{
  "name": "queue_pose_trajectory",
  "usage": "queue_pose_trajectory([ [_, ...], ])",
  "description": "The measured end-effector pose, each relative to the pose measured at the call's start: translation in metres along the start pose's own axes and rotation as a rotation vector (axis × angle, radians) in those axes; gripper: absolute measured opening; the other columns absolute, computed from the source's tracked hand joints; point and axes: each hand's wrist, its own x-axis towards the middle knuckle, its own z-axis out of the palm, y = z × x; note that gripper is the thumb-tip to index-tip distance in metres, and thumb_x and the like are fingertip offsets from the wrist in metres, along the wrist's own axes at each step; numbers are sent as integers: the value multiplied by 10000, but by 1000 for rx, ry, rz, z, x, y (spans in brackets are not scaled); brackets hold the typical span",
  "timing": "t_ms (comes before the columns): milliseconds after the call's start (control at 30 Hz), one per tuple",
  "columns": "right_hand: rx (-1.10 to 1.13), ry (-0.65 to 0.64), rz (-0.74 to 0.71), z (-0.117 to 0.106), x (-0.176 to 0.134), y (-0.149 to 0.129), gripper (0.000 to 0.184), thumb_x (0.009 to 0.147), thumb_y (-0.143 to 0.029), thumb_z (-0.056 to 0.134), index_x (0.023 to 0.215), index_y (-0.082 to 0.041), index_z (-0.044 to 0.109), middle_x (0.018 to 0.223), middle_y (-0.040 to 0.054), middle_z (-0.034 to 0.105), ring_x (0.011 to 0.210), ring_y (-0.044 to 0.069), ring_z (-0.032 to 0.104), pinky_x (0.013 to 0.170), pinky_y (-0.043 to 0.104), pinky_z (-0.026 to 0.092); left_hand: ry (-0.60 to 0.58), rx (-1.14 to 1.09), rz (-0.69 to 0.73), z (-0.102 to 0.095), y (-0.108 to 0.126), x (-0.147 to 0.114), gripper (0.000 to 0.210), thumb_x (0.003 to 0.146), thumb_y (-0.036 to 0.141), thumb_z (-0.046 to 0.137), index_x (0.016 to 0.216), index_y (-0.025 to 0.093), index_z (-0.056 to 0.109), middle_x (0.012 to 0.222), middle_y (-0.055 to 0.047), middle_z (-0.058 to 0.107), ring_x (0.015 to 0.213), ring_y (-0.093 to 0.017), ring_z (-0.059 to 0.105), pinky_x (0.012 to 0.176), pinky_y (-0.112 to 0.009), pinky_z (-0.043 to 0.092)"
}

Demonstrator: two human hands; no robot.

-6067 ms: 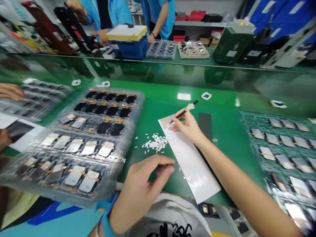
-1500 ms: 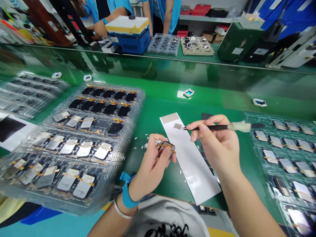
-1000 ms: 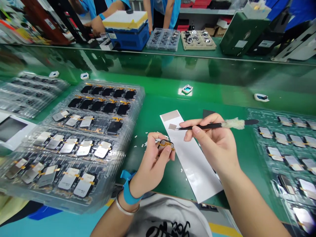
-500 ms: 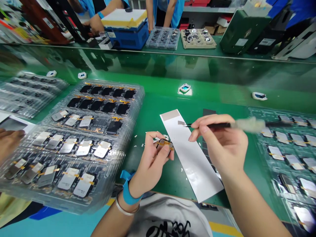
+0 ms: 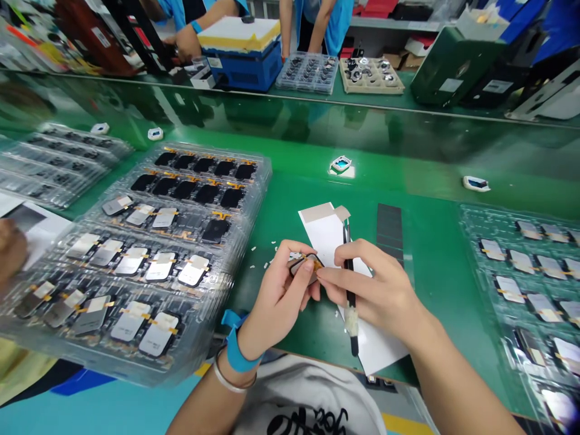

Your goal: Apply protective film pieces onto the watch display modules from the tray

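Note:
My left hand [image 5: 278,305] is closed on a small display module [image 5: 296,264] with an orange flex cable, held above the green bench. My right hand [image 5: 385,284] grips black tweezers [image 5: 351,290], their tips pointing away from me. At those tips is a small grey adhesive piece [image 5: 343,212]. Thumb and fingertips of the right hand meet the module's right edge beside the left fingers. Beneath the right hand lies a white backing sheet [image 5: 378,344] with a grey band [image 5: 317,212] at its far end. The fingers partly hide the module.
On the left stands a stacked clear tray [image 5: 199,326] of display modules; another tray [image 5: 492,284] is at the right. A dark strip sheet [image 5: 389,226] and white scraps [image 5: 254,248] lie on the bench. Small white-framed parts [image 5: 341,164] line the back. Another person's hand [image 5: 11,251] is far left.
My right hand has come left and turned the tweezers from sideways to pointing away. Its fingertips now reach the module. My left hand still holds the module in about the same place.

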Motion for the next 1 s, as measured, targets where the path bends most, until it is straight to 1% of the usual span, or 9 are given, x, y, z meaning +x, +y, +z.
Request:
queue_pose_trajectory([
  [67,164,95,115,4,3,-5,162,844,-39,628,891,-194,625,889,23,545,746,115,532,634,252,447,21,-2,25,1,-1,-1,137,1025,359,488,1062,227,489,681,56,488,526,-65,446,460,-148,346],
  [167,420,189,390,5,8,-7,88,875,-120,620,851,-204,611,824,8,560,734,124,554,658,267,458,49,52,78,1,-3,-3,125,1038,349,460,1053,230,497,699,53,451,559,-71,429,518,-172,364],
  [233,550,169,563,3,9,-3,70,923,-187,586,881,-214,635,807,1,563,707,123,556,645,272,450,47,104,114,0,-4,-4,134,1039,348,455,1053,226,508,683,54,427,549,-79,401,509,-188,343],
  [300,638,74,664,1,9,3,111,947,-243,572,901,-213,669,817,7,579,703,124,564,640,277,441,41,144,146,-1,-6,-5,135,1033,342,467,1058,221,524,679,49,425,548,-89,395,499,-201,327],
  [400,733,-93,657,-2,9,9,150,929,-277,610,832,-201,696,821,27,606,749,144,574,645,287,429,43,182,169,-4,-7,-5,123,1032,325,472,1063,223,534,691,39,461,557,-96,405,504,-213,325],
  [467,802,-141,635,-2,9,10,131,918,-275,627,838,-201,700,821,31,610,767,149,570,646,288,429,40,203,172,-5,-7,-6,122,1036,317,463,1066,225,537,699,36,472,563,-99,409,510,-220,323],
  [633,852,-113,644,0,9,7,84,882,-260,661,835,-205,704,814,24,607,735,133,561,631,273,440,12,242,182,-6,-7,-5,122,1041,299,455,1095,235,544,727,30,495,576,-100,418,525,-232,326],
  [800,886,-85,678,5,9,8,122,862,-310,700,803,-204,717,795,21,616,718,127,578,636,270,483,16,253,202,-6,-7,-4,117,1042,286,453,1090,233,545,773,18,533,601,-100,452,544,-221,357],
  [1000,880,-71,705,8,9,7,188,841,-369,744,767,-199,710,771,15,607,702,123,563,620,267,469,32,196,136,-3,-9,-6,118,1035,322,463,1090,240,527,725,31,488,591,-109,422,540,-221,352],
])
